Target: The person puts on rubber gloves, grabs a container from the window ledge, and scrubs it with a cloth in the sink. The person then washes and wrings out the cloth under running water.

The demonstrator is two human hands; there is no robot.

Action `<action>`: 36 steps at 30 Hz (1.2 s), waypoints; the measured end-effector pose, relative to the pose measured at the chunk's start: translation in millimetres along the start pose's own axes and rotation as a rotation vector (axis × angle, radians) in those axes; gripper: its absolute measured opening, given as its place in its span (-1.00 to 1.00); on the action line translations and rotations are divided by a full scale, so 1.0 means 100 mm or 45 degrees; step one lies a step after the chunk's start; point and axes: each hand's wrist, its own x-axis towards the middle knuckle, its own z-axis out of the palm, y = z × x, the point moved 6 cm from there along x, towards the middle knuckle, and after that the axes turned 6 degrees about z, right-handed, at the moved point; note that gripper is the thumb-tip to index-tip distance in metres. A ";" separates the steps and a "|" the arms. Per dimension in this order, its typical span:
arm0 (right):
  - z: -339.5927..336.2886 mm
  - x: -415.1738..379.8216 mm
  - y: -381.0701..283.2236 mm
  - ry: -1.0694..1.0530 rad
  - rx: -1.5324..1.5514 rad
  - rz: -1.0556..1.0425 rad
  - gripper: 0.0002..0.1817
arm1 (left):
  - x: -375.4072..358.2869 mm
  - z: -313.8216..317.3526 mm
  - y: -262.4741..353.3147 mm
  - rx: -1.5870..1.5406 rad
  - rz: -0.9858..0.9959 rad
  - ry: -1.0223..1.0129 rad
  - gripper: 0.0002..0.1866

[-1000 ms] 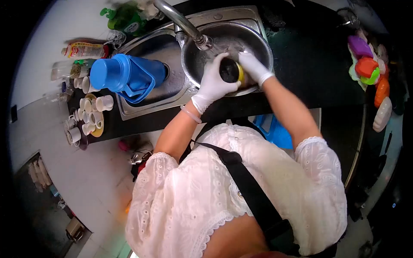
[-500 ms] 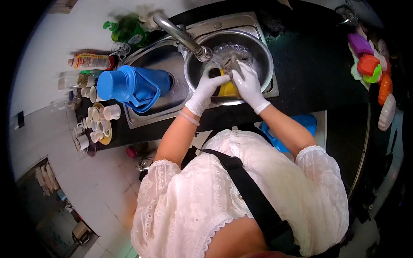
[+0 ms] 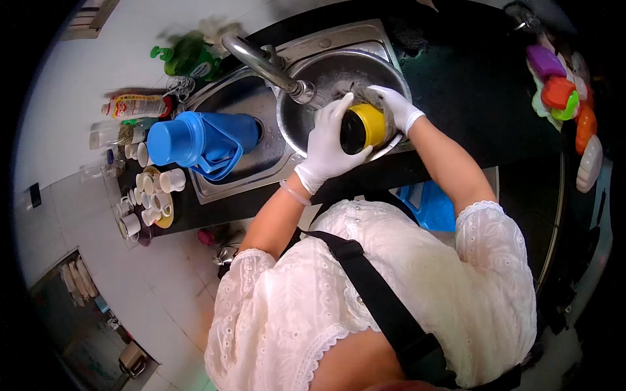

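A yellow cylindrical container (image 3: 373, 124) with a round black end is tilted over the round basin (image 3: 403, 78) of the sink. In a white glove, my left hand (image 3: 328, 144) is closed around it, fingers along the far side and thumb at the near side. My right hand (image 3: 396, 109), also gloved, curves over the container's right side with a crumpled greyish cloth-like piece (image 3: 360, 96) pressed against it. The right fingertips are partly hidden. The faucet (image 3: 301, 90) is just left of the hands, above the basin.
A blue thermos jug (image 3: 195, 140) lies across the left sink compartment (image 3: 235, 91). Cups on a tray (image 3: 166, 220) stand at the counter's left, with a green pump bottle (image 3: 195, 64) behind. Colourful plastic pieces (image 3: 557, 94) sit at the far right.
The yellow container has come up from low in the basin, its black end now turned left. My left hand has spread around it, and my right hand has shifted to its right side.
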 end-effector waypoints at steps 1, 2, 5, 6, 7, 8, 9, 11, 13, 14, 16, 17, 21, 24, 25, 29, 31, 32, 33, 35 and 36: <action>-0.07 0.01 -0.01 -0.008 0.101 -0.025 -0.64 | 0.00 0.02 0.03 0.044 0.000 0.024 -0.03; 0.00 -0.05 -0.01 -0.077 0.191 -0.018 -0.65 | 0.00 0.03 0.06 0.089 0.000 0.045 -0.05; 0.11 -0.23 -0.03 -0.084 0.286 -0.077 -0.62 | -0.01 0.10 0.05 0.128 -0.030 0.203 -0.10; 0.09 -0.26 -0.03 0.066 0.162 -0.123 -0.61 | 0.00 0.13 0.07 0.147 -0.072 0.200 -0.10; 0.11 -0.30 -0.01 0.215 0.040 -0.167 -0.59 | -0.01 0.15 0.09 0.167 -0.116 0.195 -0.10; 0.11 -0.32 -0.01 0.363 -0.083 -0.207 -0.57 | -0.03 0.16 0.10 0.189 -0.163 0.190 -0.11; -0.02 -0.27 0.01 0.577 -0.212 -0.322 -0.50 | -0.03 0.17 0.08 0.212 -0.203 0.194 -0.10; -0.18 -0.22 -0.03 0.872 -0.745 -0.379 -0.46 | 0.00 0.14 0.00 0.262 -0.291 0.207 -0.10; -0.18 -0.19 -0.09 1.092 -1.232 -0.504 -0.38 | -0.01 0.11 -0.11 0.291 -0.416 0.147 -0.10; -0.16 -0.17 -0.07 1.089 -1.179 -0.566 -0.39 | 0.00 0.09 -0.16 0.307 -0.475 0.120 -0.09; -0.12 -0.19 0.00 1.089 -1.071 -0.687 -0.40 | 0.04 0.10 -0.17 0.368 -0.494 0.078 -0.08; -0.05 -0.19 0.08 0.882 -0.537 -0.687 -0.50 | 0.08 0.12 -0.15 0.403 -0.472 0.057 -0.07; 0.07 -0.21 0.18 0.292 0.434 -0.365 -0.56 | 0.19 0.15 0.05 0.373 -0.347 -0.085 0.04; -0.07 -0.17 0.16 0.222 0.459 -0.263 -0.62 | 0.24 0.13 0.07 0.107 -0.039 -0.040 0.08; -0.26 -0.01 0.18 0.094 0.344 -0.322 -0.65 | 0.27 0.11 0.04 -0.002 0.061 -0.024 0.09; -0.08 -0.07 0.19 0.198 0.361 -0.292 -0.68 | 0.26 0.06 -0.09 0.092 0.067 -0.087 0.08; -0.13 -0.06 0.24 0.262 0.301 -0.277 -0.69 | 0.23 0.10 -0.14 -0.048 0.091 -0.047 0.07; -0.10 -0.10 0.23 0.245 0.275 -0.282 -0.69 | 0.20 0.13 -0.14 -0.121 0.097 -0.030 0.07; -0.10 -0.16 0.18 0.337 0.187 -0.344 -0.70 | 0.18 0.10 -0.10 -0.164 0.089 0.015 0.05; -0.01 -0.27 0.02 0.508 0.007 -0.468 -0.70 | 0.09 0.08 -0.21 -0.106 -0.059 0.087 0.05; 0.05 -0.38 -0.06 0.531 0.027 -0.562 -0.69 | 0.03 0.07 -0.27 -0.073 -0.136 0.123 0.04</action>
